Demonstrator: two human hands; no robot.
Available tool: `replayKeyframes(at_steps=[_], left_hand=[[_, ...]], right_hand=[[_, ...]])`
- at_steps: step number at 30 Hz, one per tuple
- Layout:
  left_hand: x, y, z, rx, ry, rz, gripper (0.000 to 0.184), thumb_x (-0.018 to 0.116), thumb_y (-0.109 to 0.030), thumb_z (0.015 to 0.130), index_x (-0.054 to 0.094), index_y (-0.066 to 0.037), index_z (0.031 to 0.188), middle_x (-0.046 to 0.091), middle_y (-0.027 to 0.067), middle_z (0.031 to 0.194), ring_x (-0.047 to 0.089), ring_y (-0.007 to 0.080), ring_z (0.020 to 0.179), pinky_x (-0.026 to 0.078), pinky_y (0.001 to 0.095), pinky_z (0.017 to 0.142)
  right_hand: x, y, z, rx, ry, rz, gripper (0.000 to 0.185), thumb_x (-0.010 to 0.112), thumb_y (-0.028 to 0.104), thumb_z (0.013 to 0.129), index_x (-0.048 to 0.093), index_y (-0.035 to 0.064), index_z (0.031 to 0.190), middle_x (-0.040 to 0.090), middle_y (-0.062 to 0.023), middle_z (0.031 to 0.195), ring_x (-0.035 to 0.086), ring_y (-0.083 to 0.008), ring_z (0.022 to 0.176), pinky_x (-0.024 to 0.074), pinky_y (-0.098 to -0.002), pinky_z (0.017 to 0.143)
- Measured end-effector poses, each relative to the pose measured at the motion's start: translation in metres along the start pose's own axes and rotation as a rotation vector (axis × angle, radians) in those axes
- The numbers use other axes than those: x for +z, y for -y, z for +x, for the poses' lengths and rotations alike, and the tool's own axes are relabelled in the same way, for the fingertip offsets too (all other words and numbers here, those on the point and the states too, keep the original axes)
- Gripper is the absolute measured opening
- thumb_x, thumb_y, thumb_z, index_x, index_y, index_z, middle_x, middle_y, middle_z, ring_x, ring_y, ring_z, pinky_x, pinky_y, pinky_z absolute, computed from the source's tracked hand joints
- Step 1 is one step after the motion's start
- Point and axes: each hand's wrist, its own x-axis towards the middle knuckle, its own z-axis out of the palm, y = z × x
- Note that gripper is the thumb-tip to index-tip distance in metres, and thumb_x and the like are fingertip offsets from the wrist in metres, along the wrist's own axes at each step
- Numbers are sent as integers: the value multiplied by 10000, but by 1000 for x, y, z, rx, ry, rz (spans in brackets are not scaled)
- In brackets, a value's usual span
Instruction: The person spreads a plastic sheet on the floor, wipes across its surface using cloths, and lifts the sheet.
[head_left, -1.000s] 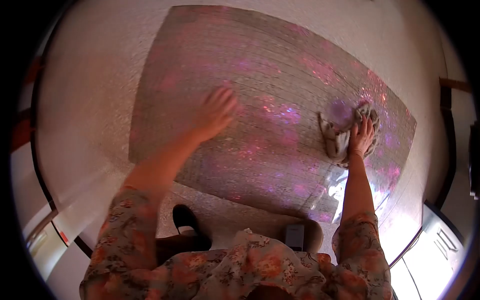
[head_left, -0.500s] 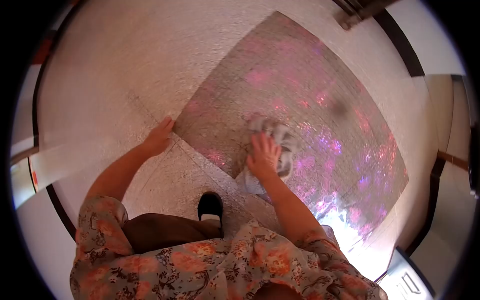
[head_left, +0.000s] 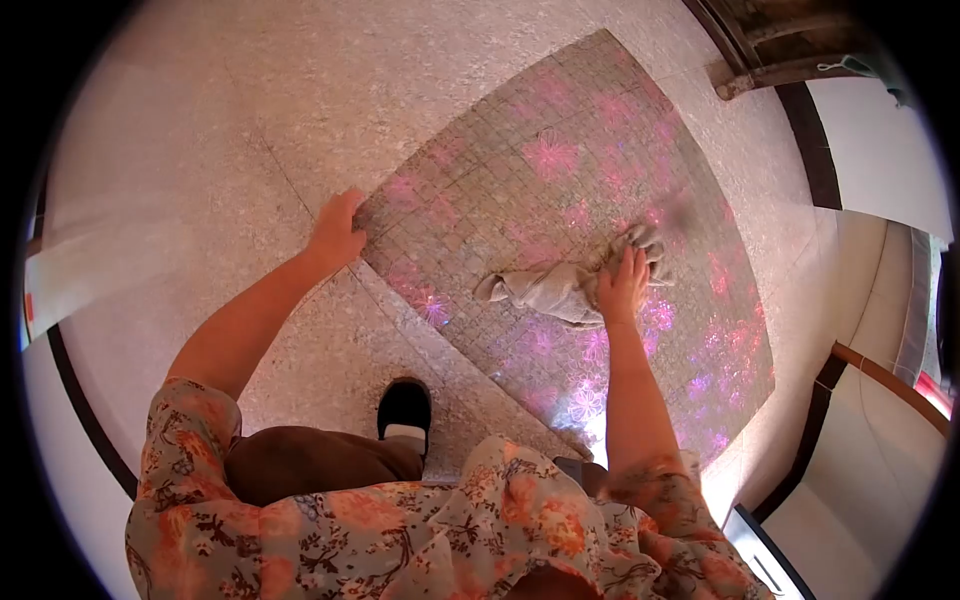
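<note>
A grey mat [head_left: 480, 180] with a fine grid and shiny pink and purple flower patterns lies flat on the floor. At its left corner is my left hand [head_left: 335, 235], thumb and fingers curled about the edge; the fingertips are partly hidden. My right hand [head_left: 622, 290] presses down on a crumpled grey cloth [head_left: 550, 288] near the mat's middle. Its fingers lie over the bunched far end, while the loose end trails left across the mat.
Pale speckled floor [head_left: 220, 180] surrounds the mat. A dark shoe [head_left: 404, 408] is by the near edge. Brown wooden furniture [head_left: 770, 50] stands at the upper right. White walls with dark skirting [head_left: 810, 145] run along the sides. Bright light reflects off the mat's near corner.
My right hand has moved the cloth away from the mat's near edge, forward and to the right. The cloth now trails out to the left. My left hand stays at the corner.
</note>
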Motion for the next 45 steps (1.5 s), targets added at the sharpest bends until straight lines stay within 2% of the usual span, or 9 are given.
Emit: replayKeyframes(at_steps=[2,12,15,20,23,35,38,41,45], left_hand=[[-5,2,9,-213,107,-198,482,640,-41,670,493,-60,1128,515,143,949,524,295,876,435,383,747],[-45,-30,20,-605,521,-677,168,617,-178,832,581,-53,939,578,32,828,525,128,693,424,295,592],[-56,-36,25,-663,549,-716,149,602,-195,842,586,-51,873,599,33,762,544,126,646,419,288,553],[-90,-83,39,-586,699,-1086,204,578,-240,856,590,-36,844,619,71,787,596,169,722,441,284,570],[-98,-131,55,-409,730,-1254,165,548,-191,870,588,-31,871,624,95,824,612,196,747,475,294,625],[-25,-398,127,171,746,-1390,480,448,-324,943,434,32,1265,488,193,1284,501,255,1174,406,368,971],[47,-380,118,725,313,-269,524,411,-375,944,386,-24,1332,419,165,1362,406,269,1259,373,372,997],[91,-338,87,696,394,379,557,448,-333,919,299,-93,1399,255,120,1463,241,227,1357,288,431,1046],[120,-306,71,600,442,409,564,419,-348,929,251,-129,1421,147,51,1508,88,176,1396,137,436,1112]], right_hand=[[-21,71,12,103,311,-46,636,613,185,740,393,117,1333,353,-192,1369,327,-382,1260,285,-506,1025],[23,239,-106,-853,640,505,516,602,28,651,580,142,1154,468,-52,1305,400,-265,1237,364,-490,964],[9,211,-135,-571,835,1096,477,565,9,652,591,106,1117,573,-59,1152,512,-268,1110,410,-413,928],[-75,156,-116,141,1285,1132,384,556,88,761,560,69,1145,597,-109,1089,555,-213,1008,431,-329,879],[-110,167,-126,-14,1289,1012,424,577,178,815,510,76,1221,593,-125,1073,550,-209,1004,429,-338,888],[-148,26,-95,632,-37,1102,410,524,121,871,476,60,1274,575,-56,979,524,-128,875,430,-253,781],[-139,-3,-94,752,-180,1029,383,521,205,872,518,47,1221,589,-94,1006,535,-179,938,432,-298,824],[-109,-27,-102,927,-331,1135,311,550,220,851,602,-12,1052,582,-60,891,522,-165,836,429,-299,772],[-96,-21,-124,994,-56,1044,263,551,221,838,614,-11,945,584,-52,838,520,-158,802,427,-304,741]])
